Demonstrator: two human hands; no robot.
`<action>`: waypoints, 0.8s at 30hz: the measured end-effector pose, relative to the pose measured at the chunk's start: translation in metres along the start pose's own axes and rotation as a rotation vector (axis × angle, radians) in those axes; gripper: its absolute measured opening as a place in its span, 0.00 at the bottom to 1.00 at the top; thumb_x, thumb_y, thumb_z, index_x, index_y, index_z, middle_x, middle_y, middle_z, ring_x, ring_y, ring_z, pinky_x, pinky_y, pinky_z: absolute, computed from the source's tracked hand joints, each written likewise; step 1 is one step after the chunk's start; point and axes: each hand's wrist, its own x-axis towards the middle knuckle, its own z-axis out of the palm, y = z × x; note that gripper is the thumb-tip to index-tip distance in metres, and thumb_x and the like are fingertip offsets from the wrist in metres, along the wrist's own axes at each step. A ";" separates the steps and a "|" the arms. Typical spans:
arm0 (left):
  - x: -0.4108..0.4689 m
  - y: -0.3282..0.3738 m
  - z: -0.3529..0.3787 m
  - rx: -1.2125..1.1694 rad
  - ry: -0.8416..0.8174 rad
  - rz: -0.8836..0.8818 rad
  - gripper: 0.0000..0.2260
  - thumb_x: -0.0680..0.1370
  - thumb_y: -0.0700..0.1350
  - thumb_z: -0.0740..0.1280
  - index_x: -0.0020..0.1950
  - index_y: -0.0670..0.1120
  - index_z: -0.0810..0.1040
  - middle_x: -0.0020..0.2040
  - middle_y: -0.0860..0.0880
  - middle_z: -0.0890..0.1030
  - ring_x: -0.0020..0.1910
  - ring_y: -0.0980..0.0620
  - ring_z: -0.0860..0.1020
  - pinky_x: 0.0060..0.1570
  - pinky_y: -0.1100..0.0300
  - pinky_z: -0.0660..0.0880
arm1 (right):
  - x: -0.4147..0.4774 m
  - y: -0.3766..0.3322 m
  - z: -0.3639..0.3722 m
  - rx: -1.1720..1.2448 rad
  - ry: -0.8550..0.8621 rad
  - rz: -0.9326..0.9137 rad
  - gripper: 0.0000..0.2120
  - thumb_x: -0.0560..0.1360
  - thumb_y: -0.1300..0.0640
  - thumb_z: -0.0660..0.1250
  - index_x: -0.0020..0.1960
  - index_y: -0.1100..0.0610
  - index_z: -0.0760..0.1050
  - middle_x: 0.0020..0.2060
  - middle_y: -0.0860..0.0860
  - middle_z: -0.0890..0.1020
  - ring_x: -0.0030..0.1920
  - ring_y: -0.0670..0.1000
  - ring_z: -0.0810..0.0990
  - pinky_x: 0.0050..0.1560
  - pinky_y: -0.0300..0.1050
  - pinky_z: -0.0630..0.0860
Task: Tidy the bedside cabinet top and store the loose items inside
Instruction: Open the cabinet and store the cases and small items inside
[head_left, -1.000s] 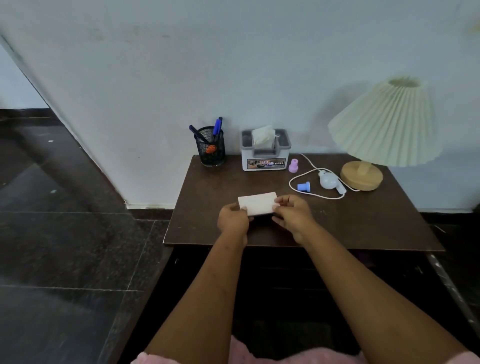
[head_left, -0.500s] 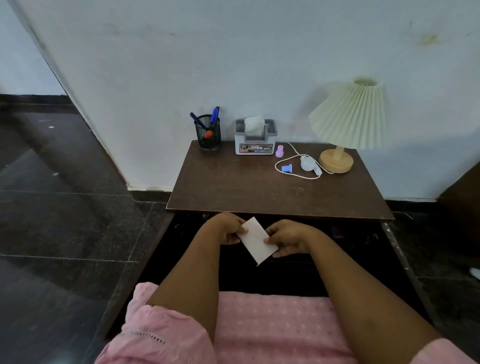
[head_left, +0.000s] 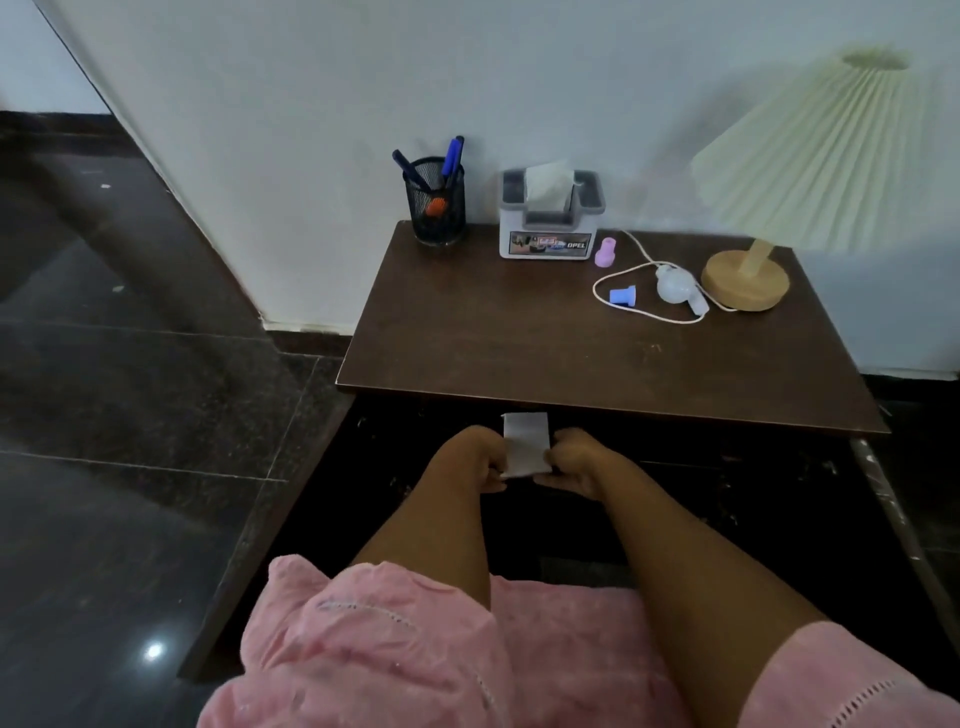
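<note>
A small white folded tissue (head_left: 526, 441) is held between my left hand (head_left: 470, 457) and my right hand (head_left: 574, 460), below the front edge of the dark brown cabinet top (head_left: 519, 343), over the dark opening under it. On the top lie a blue cap (head_left: 622, 296), a pink cap (head_left: 605, 251), a white bulb-like piece (head_left: 675, 286) and a white cord (head_left: 639, 306).
At the back of the top stand a black mesh pen holder (head_left: 436, 208) with pens, a grey tissue box (head_left: 550, 215) and a pleated lamp on a wooden base (head_left: 744, 280). White wall behind, dark tiled floor (head_left: 130, 415) to the left.
Both hands lifted the white tissue off the cabinet top, brought it down past the front edge, and now hold it upright in front of the dark opening. My view moved closer.
</note>
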 end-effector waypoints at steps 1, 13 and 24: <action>0.006 0.002 0.001 -0.026 0.000 0.005 0.13 0.80 0.32 0.56 0.63 0.39 0.71 0.69 0.40 0.69 0.65 0.43 0.72 0.58 0.54 0.73 | 0.008 -0.001 0.002 0.027 0.007 0.004 0.21 0.78 0.71 0.55 0.70 0.64 0.63 0.67 0.62 0.70 0.65 0.61 0.73 0.59 0.51 0.75; 0.060 -0.005 0.029 -0.118 0.084 0.156 0.18 0.78 0.31 0.57 0.69 0.33 0.68 0.67 0.35 0.72 0.66 0.38 0.72 0.57 0.52 0.73 | 0.082 0.004 0.015 -0.054 0.096 0.050 0.21 0.75 0.67 0.65 0.67 0.66 0.69 0.67 0.60 0.71 0.66 0.60 0.71 0.66 0.50 0.71; 0.068 -0.008 0.035 -0.249 0.035 0.209 0.16 0.80 0.35 0.55 0.65 0.35 0.73 0.62 0.35 0.77 0.60 0.37 0.76 0.57 0.50 0.74 | 0.091 0.012 0.016 -0.048 0.254 -0.011 0.18 0.80 0.60 0.57 0.70 0.60 0.67 0.65 0.58 0.72 0.59 0.58 0.74 0.48 0.44 0.70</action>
